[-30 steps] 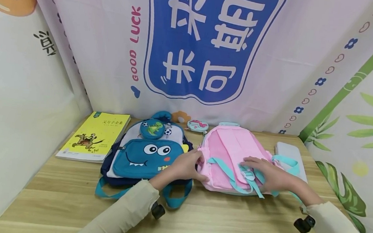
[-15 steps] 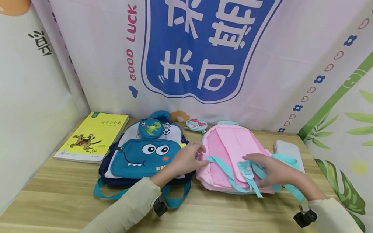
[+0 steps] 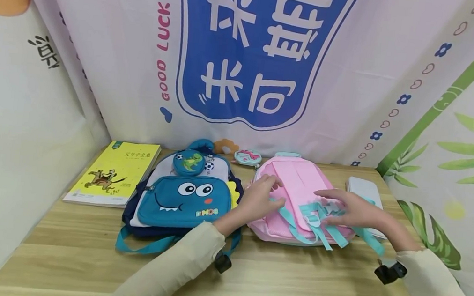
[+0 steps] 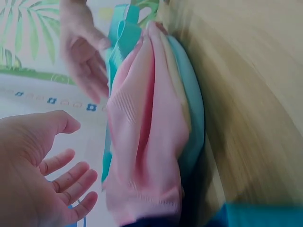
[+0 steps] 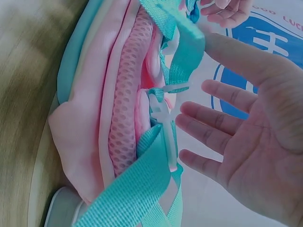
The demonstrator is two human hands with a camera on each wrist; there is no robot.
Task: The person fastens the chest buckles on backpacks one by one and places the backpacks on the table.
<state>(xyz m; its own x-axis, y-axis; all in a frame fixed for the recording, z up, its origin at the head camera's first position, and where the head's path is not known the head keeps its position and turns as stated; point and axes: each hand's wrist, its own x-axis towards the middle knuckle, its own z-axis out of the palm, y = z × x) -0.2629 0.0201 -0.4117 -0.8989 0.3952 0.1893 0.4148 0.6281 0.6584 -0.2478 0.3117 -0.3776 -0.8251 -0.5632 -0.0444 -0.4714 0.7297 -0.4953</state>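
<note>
Pink backpack (image 3: 300, 172) face-down on table (image 3: 276, 283), right of dinosaur backpack (image 3: 185, 204); left hand (image 3: 261, 196) spread above it, right hand (image 3: 353, 208) loosely spread at teal straps (image 5: 132, 189), contact unclear; likely strap-straightening, next calling for a pinch on webbing.

Pink fabric backpack (image 3: 299, 184) with turquoise webbing straps (image 5: 130, 191) lay flat on wood-grain table (image 3: 276, 283), mesh back panel (image 5: 127, 94) uppermost.

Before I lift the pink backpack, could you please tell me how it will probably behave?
The pink backpack will probably feel soft and floppy, since its side fabric lies in folds. Its turquoise straps look loose and may swing or catch. Lying flat on the table, it seems unlikely to roll or tip.
</note>
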